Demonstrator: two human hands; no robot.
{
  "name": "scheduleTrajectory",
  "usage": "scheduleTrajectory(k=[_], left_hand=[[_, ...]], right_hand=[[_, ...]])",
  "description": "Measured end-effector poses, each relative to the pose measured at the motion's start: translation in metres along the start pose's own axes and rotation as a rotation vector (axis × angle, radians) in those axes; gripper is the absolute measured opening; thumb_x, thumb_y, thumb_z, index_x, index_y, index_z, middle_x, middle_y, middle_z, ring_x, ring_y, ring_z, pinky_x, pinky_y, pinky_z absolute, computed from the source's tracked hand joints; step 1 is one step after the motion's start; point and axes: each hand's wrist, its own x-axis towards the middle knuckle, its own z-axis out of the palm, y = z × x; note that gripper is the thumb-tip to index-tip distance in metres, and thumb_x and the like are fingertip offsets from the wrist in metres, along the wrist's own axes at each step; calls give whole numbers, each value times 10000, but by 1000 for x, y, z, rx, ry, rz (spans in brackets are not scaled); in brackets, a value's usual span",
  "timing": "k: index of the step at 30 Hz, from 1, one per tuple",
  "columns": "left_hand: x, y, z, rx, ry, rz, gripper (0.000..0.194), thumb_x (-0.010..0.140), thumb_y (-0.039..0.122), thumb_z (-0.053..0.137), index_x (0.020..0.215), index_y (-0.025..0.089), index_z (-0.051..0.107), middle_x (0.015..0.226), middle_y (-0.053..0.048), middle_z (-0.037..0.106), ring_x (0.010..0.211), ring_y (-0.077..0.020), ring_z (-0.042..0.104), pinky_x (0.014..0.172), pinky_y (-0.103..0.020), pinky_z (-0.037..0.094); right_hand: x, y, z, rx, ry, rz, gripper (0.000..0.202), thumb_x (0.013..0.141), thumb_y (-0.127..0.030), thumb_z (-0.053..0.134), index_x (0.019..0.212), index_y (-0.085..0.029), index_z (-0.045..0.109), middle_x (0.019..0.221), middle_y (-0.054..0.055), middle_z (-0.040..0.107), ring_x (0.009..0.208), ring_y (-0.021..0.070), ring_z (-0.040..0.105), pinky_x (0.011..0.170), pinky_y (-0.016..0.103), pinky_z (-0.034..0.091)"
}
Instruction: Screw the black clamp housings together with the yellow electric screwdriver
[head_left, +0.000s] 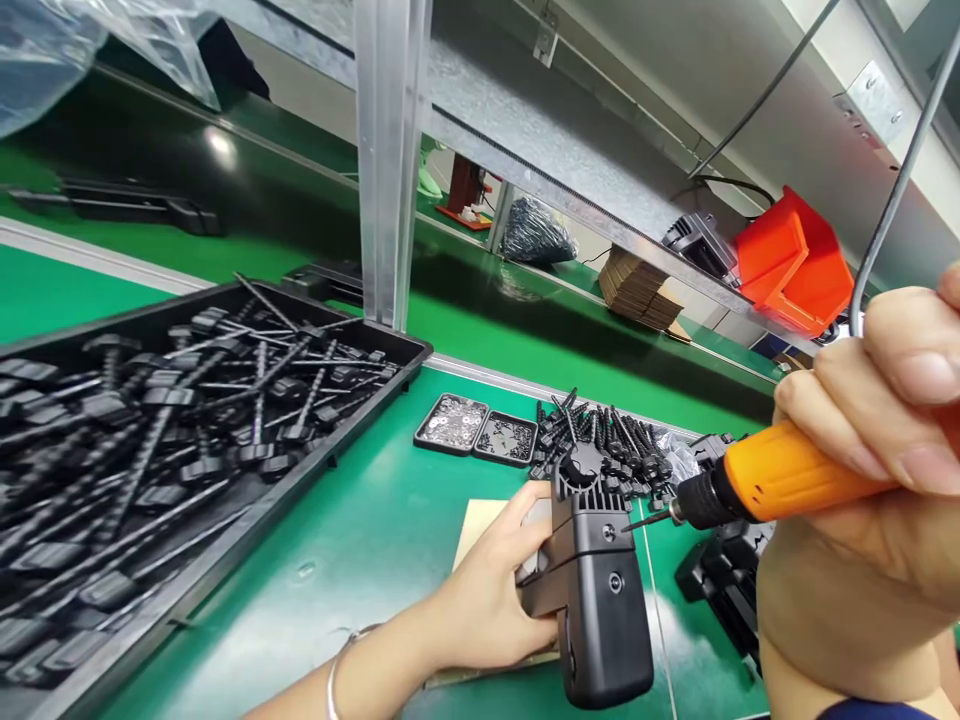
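Observation:
My left hand [495, 585] is wrapped round a black plastic device [600, 600] and holds it up over the green table, above a cardboard-coloured pad [476, 525]. Two round screw recesses show on the device's face. At the right, my right hand [885, 430] grips an orange and black electric screwdriver [802, 470]. Its thin bit points left, with the tip beside the upper recess; whether it touches cannot be made out.
A large black tray [300, 470] of black threaded parts fills the left. Two small trays [452, 422] hold small hardware. Several black parts [619, 445] lie behind the device. A metal post [390, 160] rises at the table's back; an orange bin [795, 260] sits on the shelf.

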Motion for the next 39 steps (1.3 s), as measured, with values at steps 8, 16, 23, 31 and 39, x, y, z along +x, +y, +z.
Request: scheduleTrajectory(k=[8, 16, 23, 31, 39], left_hand=[[-1, 1, 0, -52, 15, -1, 399, 665, 53, 683, 1028, 213, 643, 1123, -64, 508, 1068, -235, 495, 920, -355, 494], [2, 2, 0, -72, 25, 7, 394, 664, 54, 684, 1021, 213, 640, 1128, -59, 506, 1048, -226, 498, 900, -340, 495], [-1, 2, 1, -65, 37, -8, 508, 639, 38, 698, 1100, 240, 629, 1170, -45, 493, 1088, -225, 484, 944, -340, 488], [0, 5, -1, -65, 25, -17, 579, 676, 79, 706, 1209, 260, 570, 1195, -61, 479, 1118, -253, 484, 996, -400, 477], [0, 6, 0, -30, 45, -18, 341, 682, 91, 687, 998, 213, 650, 1101, -74, 512, 1041, -249, 486, 884, -354, 515]], right_hand=[[7, -8, 22, 156, 186, 133, 281, 830, -335, 797, 705, -239, 563, 515, -111, 475, 270, 26, 318, 248, 293, 91], [8, 2, 11, 153, 26, 103, 221, 841, -380, 766, 729, -261, 617, 543, -101, 488, 264, 32, 355, 209, 279, 169], [-5, 2, 12, 165, -111, -96, 335, 862, -408, 721, 621, -262, 540, 586, -54, 535, 345, 11, 435, 295, 131, 351], [3, 3, 12, 180, -161, 25, 391, 867, -292, 719, 569, -247, 470, 525, -63, 583, 289, 42, 489, 272, 163, 443], [1, -4, 25, 131, 26, 179, 407, 819, -309, 816, 522, -191, 564, 410, -78, 494, 241, 23, 397, 257, 111, 385]])
